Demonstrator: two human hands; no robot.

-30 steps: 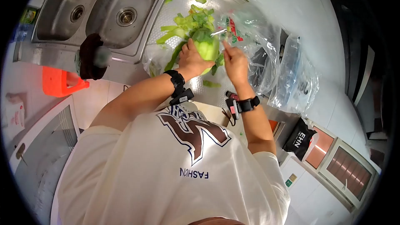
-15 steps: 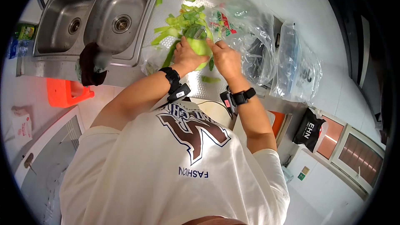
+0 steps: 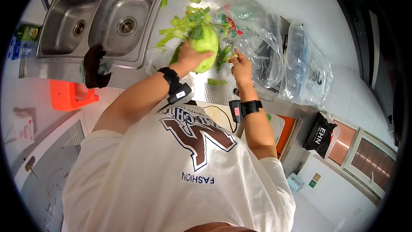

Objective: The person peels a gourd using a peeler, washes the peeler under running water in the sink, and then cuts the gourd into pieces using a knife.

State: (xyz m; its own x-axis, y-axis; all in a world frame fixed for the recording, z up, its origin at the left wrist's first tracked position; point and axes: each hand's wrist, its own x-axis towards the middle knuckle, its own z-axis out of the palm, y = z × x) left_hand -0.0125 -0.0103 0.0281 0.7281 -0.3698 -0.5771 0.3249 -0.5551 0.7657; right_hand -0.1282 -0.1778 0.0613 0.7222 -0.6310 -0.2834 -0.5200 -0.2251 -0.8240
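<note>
A large pale-green gourd [image 3: 205, 45], mostly peeled, lies on the ribbed steel drainboard with a dark-green patch of skin near its far end. My left hand [image 3: 192, 58] is closed on its near left side, thumb across the top. To the right of the gourd, apart from it, my right hand [image 3: 241, 65] is closed around a peeler [image 3: 234, 56], whose head is small and hard to make out. Dark-green peel [image 3: 223, 56] lies between that hand and the gourd. More peelings [image 3: 178, 28] are heaped beyond and left of the gourd.
A double-basin steel sink [image 3: 116, 19] is set in the counter at left, a dark cloth [image 3: 93, 66] over its front edge. Clear plastic bags [image 3: 257, 38] crowd the right side. An orange stool [image 3: 71, 96] stands below left, and a black bag [image 3: 319, 135] hangs at lower right.
My right hand has drawn the peeler off the gourd, moving right and toward me. More of the gourd's pale top shows. My left hand keeps its hold, slightly shifted.
</note>
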